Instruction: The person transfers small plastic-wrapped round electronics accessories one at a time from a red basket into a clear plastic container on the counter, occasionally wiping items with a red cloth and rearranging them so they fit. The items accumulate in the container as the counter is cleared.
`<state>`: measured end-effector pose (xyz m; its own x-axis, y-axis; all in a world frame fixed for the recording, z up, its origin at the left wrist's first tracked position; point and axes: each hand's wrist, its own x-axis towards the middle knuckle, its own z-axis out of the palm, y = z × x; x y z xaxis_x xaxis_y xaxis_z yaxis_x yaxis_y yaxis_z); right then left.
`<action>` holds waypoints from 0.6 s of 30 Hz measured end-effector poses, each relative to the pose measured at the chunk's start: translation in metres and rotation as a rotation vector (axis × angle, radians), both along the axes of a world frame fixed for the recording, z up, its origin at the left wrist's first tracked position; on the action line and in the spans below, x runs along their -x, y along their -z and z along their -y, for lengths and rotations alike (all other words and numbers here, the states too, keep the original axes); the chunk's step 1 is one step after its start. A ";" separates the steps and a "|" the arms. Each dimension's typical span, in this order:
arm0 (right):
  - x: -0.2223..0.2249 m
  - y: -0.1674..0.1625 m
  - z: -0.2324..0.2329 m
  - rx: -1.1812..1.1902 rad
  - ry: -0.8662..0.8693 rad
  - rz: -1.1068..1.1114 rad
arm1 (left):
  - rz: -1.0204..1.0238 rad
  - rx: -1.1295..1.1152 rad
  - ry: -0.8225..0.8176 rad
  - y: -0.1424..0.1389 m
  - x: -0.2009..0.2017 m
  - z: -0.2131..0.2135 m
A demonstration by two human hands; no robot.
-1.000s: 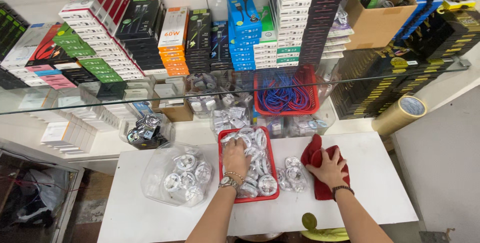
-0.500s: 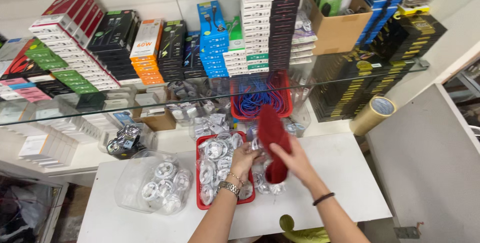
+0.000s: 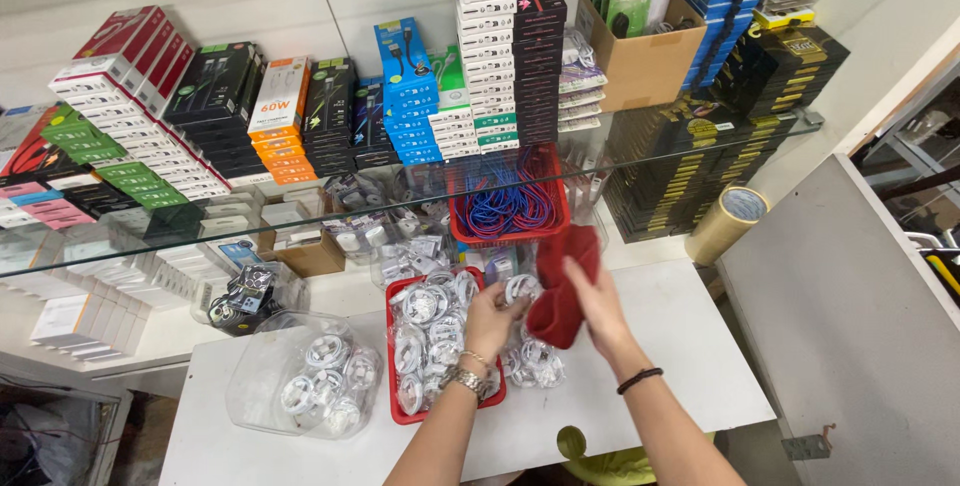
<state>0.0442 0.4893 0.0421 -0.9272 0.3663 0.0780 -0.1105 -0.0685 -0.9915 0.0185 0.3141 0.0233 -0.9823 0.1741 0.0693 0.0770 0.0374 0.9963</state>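
Head view: a shallow red tray (image 3: 395,366) lies on the white table (image 3: 690,346), filled with coiled white cables in clear bags (image 3: 425,331); its long axis runs away from the viewer, toward the shelf. The left hand (image 3: 493,324) rests over the tray's right edge, fingers curled onto a bagged coil (image 3: 519,289); whether they pinch it cannot be told. The right hand (image 3: 597,301) holds a red cloth-like piece (image 3: 562,286) above the table, just right of the tray; thumb and fingers close on its right side; the piece hangs soft and folded, long axis near upright, top tilted right. More bagged coils (image 3: 535,364) lie loose on the table beneath it. A clear, rounded plastic tub (image 3: 255,386) at left holds further white coils. A red mesh basket (image 3: 458,221) behind the glass shelf holds blue and red cords. A brown tape roll (image 3: 727,223) leans at right.
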 end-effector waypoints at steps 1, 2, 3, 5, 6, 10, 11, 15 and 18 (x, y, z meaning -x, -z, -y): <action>-0.001 0.004 0.017 -0.312 -0.017 -0.159 | -0.220 0.186 -0.042 -0.003 -0.002 -0.002; 0.000 0.006 0.027 -0.624 -0.038 -0.321 | -0.306 0.371 -0.086 -0.006 -0.004 -0.004; 0.005 0.004 0.026 -0.520 0.035 -0.220 | -0.391 0.556 -0.133 -0.008 -0.007 -0.006; 0.012 0.000 0.025 -0.310 0.162 -0.011 | -0.332 0.584 -0.121 -0.012 -0.011 -0.010; 0.015 -0.004 0.024 -0.212 0.216 0.025 | -0.198 0.428 -0.060 -0.013 -0.013 -0.011; 0.007 -0.017 0.014 0.143 0.165 0.114 | -0.078 0.317 -0.065 -0.013 -0.016 -0.014; 0.002 -0.016 0.020 0.217 0.090 0.126 | -0.146 0.368 -0.093 -0.013 -0.016 -0.015; -0.004 -0.011 0.027 -0.358 0.147 -0.137 | -0.384 0.601 -0.111 -0.006 -0.011 -0.019; 0.001 -0.004 0.011 -0.012 0.196 0.072 | -0.068 0.344 0.034 -0.001 -0.003 -0.025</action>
